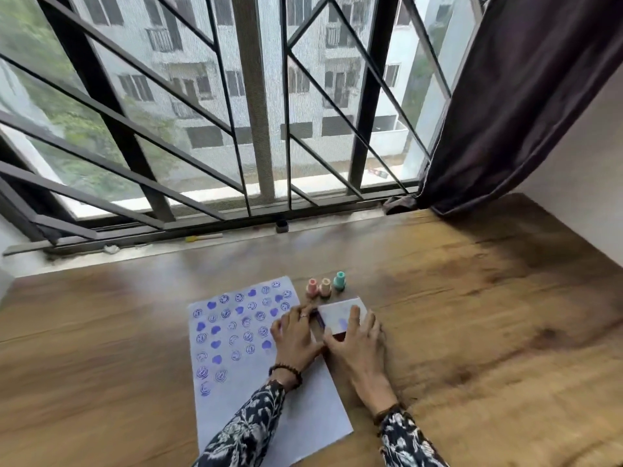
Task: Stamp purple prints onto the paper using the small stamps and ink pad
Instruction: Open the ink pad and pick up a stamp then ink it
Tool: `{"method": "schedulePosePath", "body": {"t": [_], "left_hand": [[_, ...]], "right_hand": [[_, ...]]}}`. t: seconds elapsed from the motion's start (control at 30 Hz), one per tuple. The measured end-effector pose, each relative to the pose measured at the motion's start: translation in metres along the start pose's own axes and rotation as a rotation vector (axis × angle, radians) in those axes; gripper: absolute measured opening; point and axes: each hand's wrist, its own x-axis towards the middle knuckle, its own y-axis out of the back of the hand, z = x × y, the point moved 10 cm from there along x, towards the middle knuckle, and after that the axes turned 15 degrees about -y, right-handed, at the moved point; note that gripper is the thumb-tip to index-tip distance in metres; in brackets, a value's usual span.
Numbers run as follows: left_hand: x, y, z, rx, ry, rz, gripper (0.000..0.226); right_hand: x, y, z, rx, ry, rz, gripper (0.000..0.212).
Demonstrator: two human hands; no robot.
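Observation:
A white paper point(236, 382) lies on the wooden table, its upper part covered with several purple smiley and heart prints. Right of its top corner sits the ink pad point(338, 316), white lid with purple smudges, dark base showing at its left and near edges. My left hand point(296, 335) rests over the paper's right edge and touches the pad's left side. My right hand point(359, 345) lies on the pad's near right part, fingers spread over the lid. Three small stamps stand upright behind the pad: pink point(312, 287), peach point(325, 286), teal point(339, 281).
The wooden table point(472, 315) runs to a window sill with a black metal grille point(236, 129). A dark curtain point(522, 96) hangs at the back right. On the sill lie a yellow-tipped stick point(202, 237) and a small black cap point(282, 226).

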Motion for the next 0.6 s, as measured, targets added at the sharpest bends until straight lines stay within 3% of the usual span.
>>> {"method": "schedulePosePath", "body": {"t": [0.07, 0.2, 0.4, 0.6], "left_hand": [[0.001, -0.001, -0.001, 0.014, -0.008, -0.02, 0.069], [0.002, -0.003, -0.002, 0.01, -0.007, -0.034, 0.076], [0.003, 0.0, -0.002, -0.021, -0.001, 0.0, 0.073], [0.003, 0.0, -0.003, -0.023, -0.006, 0.009, 0.073]], "right_hand": [[0.005, 0.014, 0.003, 0.01, -0.022, -0.007, 0.071], [0.001, 0.071, 0.003, 0.058, 0.109, 0.294, 0.033], [0.022, 0.109, 0.03, 0.454, 0.062, 0.4, 0.033], [0.054, 0.12, 0.053, 0.618, -0.059, 0.479, 0.028]]}}
